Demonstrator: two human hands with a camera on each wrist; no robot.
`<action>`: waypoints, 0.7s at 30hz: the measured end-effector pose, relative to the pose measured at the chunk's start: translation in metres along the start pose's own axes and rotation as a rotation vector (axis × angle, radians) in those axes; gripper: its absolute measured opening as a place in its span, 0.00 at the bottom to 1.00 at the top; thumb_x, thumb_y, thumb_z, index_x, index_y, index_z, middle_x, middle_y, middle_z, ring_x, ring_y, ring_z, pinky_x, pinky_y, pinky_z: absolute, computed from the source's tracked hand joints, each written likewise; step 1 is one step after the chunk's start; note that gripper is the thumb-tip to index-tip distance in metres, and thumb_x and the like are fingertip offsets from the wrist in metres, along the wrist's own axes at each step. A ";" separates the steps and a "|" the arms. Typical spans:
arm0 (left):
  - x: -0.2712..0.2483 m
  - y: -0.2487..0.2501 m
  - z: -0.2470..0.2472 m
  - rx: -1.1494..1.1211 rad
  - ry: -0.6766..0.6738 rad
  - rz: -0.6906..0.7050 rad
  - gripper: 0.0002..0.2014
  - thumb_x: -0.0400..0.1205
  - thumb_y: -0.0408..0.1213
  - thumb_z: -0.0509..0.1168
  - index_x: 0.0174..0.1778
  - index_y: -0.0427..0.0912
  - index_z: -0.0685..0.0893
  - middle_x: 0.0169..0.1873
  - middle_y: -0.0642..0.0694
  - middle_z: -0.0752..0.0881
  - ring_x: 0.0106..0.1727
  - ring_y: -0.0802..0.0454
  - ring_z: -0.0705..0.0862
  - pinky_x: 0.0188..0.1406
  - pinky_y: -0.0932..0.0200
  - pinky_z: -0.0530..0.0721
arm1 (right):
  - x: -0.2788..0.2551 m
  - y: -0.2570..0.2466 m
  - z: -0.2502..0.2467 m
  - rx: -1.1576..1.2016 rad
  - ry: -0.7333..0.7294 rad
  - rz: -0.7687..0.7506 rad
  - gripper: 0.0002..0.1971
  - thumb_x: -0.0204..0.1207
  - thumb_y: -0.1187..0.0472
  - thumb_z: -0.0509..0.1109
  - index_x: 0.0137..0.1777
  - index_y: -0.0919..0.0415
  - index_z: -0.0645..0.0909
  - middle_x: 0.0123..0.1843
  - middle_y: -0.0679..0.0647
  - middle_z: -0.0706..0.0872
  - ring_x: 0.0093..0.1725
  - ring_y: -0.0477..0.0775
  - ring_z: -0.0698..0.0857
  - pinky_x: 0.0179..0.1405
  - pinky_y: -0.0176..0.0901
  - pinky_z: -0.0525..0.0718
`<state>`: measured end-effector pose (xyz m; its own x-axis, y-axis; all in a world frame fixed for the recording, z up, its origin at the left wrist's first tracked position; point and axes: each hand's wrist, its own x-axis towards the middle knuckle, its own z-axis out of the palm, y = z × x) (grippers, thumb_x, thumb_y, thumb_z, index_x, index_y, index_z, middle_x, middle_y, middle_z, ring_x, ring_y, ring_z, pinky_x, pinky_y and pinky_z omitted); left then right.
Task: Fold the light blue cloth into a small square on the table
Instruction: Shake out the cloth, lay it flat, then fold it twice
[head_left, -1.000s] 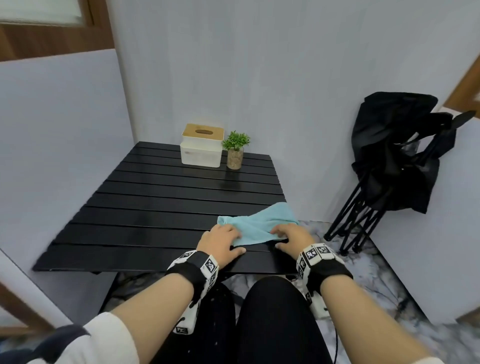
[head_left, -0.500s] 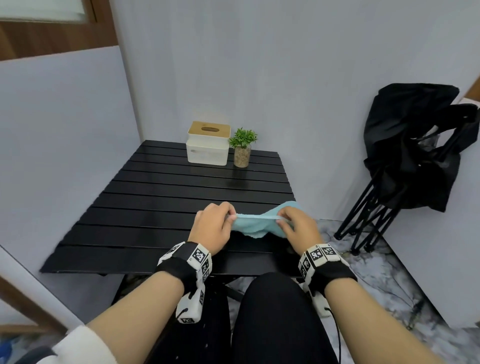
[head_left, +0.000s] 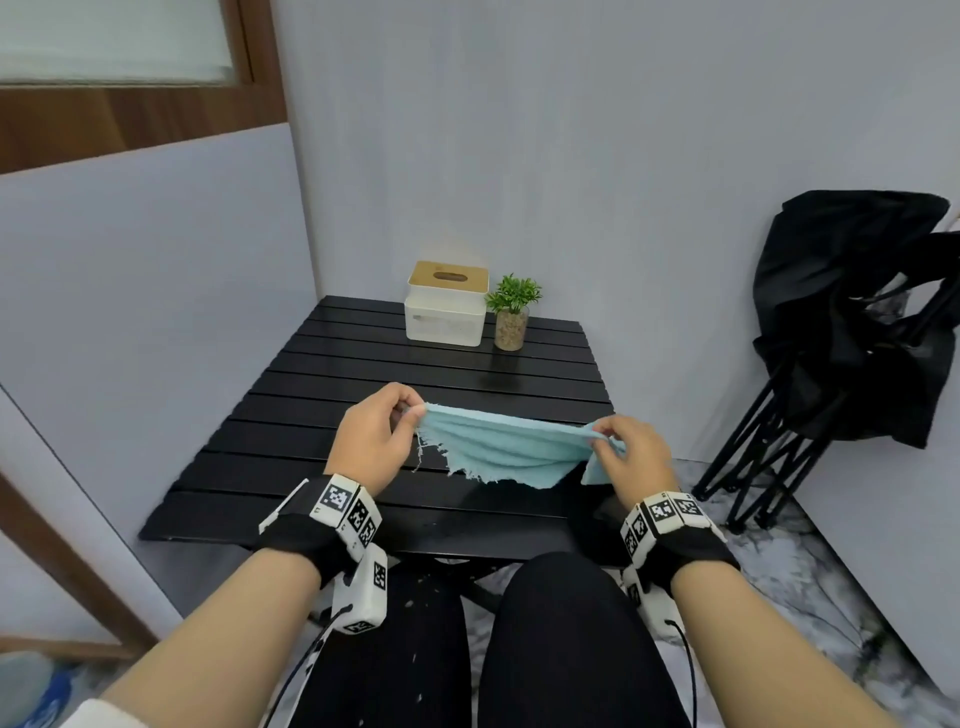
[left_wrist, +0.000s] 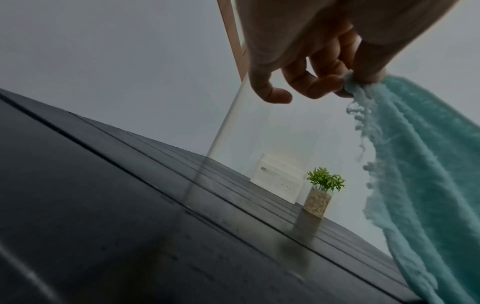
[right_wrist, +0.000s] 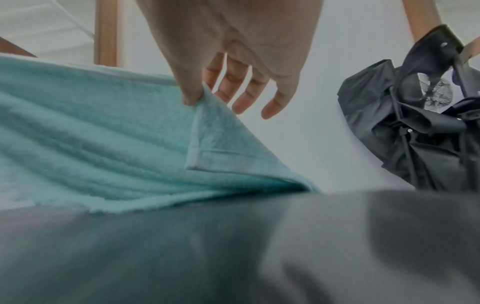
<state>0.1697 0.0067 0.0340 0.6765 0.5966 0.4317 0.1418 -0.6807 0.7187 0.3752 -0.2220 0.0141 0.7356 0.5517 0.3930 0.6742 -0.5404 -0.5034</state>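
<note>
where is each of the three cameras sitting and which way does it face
Head: worn high, looking forward and down over the black table; both forearms, left hand, right hand and the lap show.
Left wrist: under the left hand, looking along its fingers across the table toward the tissue box and plant.
Right wrist: under the right hand, looking past its fingers toward the folded black chair.
Shared: the light blue cloth, pinched by both hands, appears in all three views.

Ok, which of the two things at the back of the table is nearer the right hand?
The plant. It stands right of the tissue box, on the side where the right hand pinches the cloth.
</note>
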 end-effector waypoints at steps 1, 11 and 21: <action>0.001 0.000 -0.003 -0.006 0.023 -0.006 0.04 0.83 0.37 0.64 0.43 0.46 0.82 0.35 0.51 0.84 0.37 0.55 0.81 0.39 0.64 0.76 | 0.003 -0.005 -0.002 0.010 0.036 -0.010 0.03 0.77 0.62 0.69 0.46 0.55 0.85 0.45 0.47 0.87 0.49 0.51 0.81 0.50 0.38 0.74; 0.016 0.020 -0.048 -0.184 0.226 -0.142 0.04 0.85 0.39 0.61 0.46 0.44 0.79 0.34 0.47 0.88 0.29 0.61 0.88 0.38 0.69 0.79 | 0.038 -0.077 -0.027 0.048 0.265 -0.027 0.06 0.76 0.54 0.69 0.46 0.53 0.86 0.37 0.47 0.82 0.37 0.48 0.78 0.40 0.41 0.78; 0.011 0.054 -0.066 -0.474 0.293 -0.104 0.07 0.86 0.38 0.59 0.42 0.51 0.76 0.45 0.42 0.84 0.37 0.52 0.92 0.49 0.54 0.83 | 0.027 -0.105 -0.044 0.604 0.264 0.174 0.03 0.77 0.63 0.69 0.44 0.55 0.82 0.37 0.59 0.91 0.34 0.58 0.91 0.42 0.49 0.92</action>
<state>0.1369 0.0044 0.1130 0.4380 0.7894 0.4300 -0.1886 -0.3871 0.9026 0.3275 -0.1784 0.1111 0.8729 0.2744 0.4034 0.4464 -0.1157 -0.8873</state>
